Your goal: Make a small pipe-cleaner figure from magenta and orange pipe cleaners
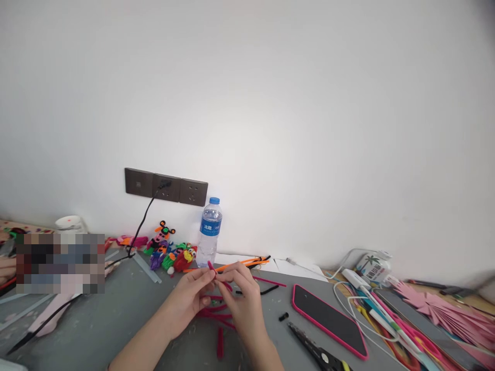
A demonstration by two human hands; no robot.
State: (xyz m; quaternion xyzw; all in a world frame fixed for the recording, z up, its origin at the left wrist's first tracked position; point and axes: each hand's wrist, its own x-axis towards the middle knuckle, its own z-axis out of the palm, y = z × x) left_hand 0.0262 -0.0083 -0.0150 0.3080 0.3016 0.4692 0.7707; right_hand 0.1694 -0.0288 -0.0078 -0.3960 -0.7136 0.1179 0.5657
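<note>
My left hand (pixel 191 299) and my right hand (pixel 242 299) meet over the grey table (pixel 116 319), fingertips pinched together on a red pipe cleaner (pixel 212 268) that sticks up between them. More red pipe cleaner pieces (pixel 216 312) lie on the table under my hands, and a short red piece (pixel 220 342) lies nearer to me. Orange and black pipe cleaners (pixel 242 264) rest just beyond my fingers.
A water bottle (pixel 209 233) stands by the wall beside small pipe-cleaner figures (pixel 172 252). A pink-cased phone (pixel 328 319) and black pliers (pixel 319 354) lie at right, with white cables (pixel 359 288) and pink paper crafts (pixel 436 309). A black cord (pixel 143 221) runs from the wall socket.
</note>
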